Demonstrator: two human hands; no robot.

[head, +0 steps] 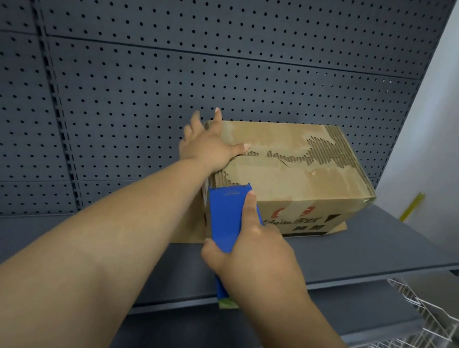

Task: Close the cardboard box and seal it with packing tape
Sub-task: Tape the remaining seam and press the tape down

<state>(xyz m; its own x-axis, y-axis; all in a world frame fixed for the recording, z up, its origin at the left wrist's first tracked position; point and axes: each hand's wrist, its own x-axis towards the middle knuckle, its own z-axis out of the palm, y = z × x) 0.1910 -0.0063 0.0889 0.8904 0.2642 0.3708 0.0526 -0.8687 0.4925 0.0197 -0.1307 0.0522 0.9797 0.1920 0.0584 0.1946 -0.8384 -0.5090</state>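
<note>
A worn cardboard box (295, 176) stands on a dark grey shelf (356, 266), its top flaps down and their paper skin torn along the middle seam. My left hand (211, 145) lies flat on the box's top left corner, fingers spread, thumb along the seam. My right hand (253, 250) grips a blue tape dispenser (224, 217) against the box's near left end, its toothed edge at the top rim. The tape roll is hidden by my hand.
A dark pegboard wall (178, 65) rises right behind the box. A lower shelf (259, 338) sits beneath. White wire baskets (418, 330) hang at the lower right, and a yellow stick (412, 206) leans by the white wall.
</note>
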